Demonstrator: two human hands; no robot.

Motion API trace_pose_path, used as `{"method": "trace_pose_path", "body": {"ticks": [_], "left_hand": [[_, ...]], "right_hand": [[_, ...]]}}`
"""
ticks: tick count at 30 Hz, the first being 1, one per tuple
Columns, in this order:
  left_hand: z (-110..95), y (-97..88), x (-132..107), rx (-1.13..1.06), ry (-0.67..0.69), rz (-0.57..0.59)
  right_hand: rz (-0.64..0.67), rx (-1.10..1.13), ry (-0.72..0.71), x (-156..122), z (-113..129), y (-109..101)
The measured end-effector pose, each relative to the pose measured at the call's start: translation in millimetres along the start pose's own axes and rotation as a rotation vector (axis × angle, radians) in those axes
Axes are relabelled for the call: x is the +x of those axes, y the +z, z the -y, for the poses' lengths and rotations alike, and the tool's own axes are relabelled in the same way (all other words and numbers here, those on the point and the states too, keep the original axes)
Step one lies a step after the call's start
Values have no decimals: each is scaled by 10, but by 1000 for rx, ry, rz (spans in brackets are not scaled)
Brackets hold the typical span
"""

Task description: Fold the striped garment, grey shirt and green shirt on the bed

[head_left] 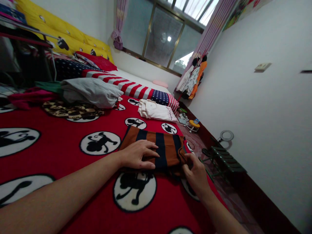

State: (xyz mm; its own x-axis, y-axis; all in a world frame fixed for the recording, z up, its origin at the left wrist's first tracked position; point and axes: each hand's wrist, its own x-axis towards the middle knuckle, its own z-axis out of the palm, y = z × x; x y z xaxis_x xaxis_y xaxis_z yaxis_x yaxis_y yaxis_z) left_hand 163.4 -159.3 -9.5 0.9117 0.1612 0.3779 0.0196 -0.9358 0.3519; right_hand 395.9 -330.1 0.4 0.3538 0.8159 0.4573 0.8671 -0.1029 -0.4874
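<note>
1. Head view: the striped garment (170, 148), brown and dark navy, lies flat in a folded shape on the red blanket (97, 177), nearer than the folded white clothes (157, 111) and to the right of the loose clothes pile (90, 91).
2. The left hand (139, 155) rests palm down on the garment's left part, fingers slightly spread and gripping nothing. The right hand (195, 172) has thumb and fingers closed at its right end, seemingly pinching the bunched edge.
3. Handling, as a judgement: light, soft and limp, not fragile, apt to wrinkle or slide out of line. The right-hand edge suits a pinch, with a flat palm steadying the middle.
4. No brand or label can be read; marks on the white clothes are too small to make out.
</note>
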Motion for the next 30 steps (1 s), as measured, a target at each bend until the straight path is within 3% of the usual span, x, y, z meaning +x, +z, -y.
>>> {"method": "trace_pose_path", "body": {"ticks": [4,7,13,18,22,24,27,30], "left_hand": [[4,19,5,10,-2,-4],[-1,19,6,15,-5,-5],[-3,8,3,22,12,-8],[10,16,2,21,29,-29],[10,15,-1,17,36,-34],[8,13,-1,15,38,-36],[9,15,-1,17,38,-35],[14,17,-1,14,35,-34]], "right_hand": [[-62,76,108,6,-54,-52],[-99,24,64,-50,-29,-64],[84,-84,-13,-182,106,0],[125,-190,-24,-125,121,67],[171,-123,-89,-32,72,2],[192,27,-11,15,38,-63],[206,370,296,77,-2,-157],[132,711,569,118,5,-206]]}}
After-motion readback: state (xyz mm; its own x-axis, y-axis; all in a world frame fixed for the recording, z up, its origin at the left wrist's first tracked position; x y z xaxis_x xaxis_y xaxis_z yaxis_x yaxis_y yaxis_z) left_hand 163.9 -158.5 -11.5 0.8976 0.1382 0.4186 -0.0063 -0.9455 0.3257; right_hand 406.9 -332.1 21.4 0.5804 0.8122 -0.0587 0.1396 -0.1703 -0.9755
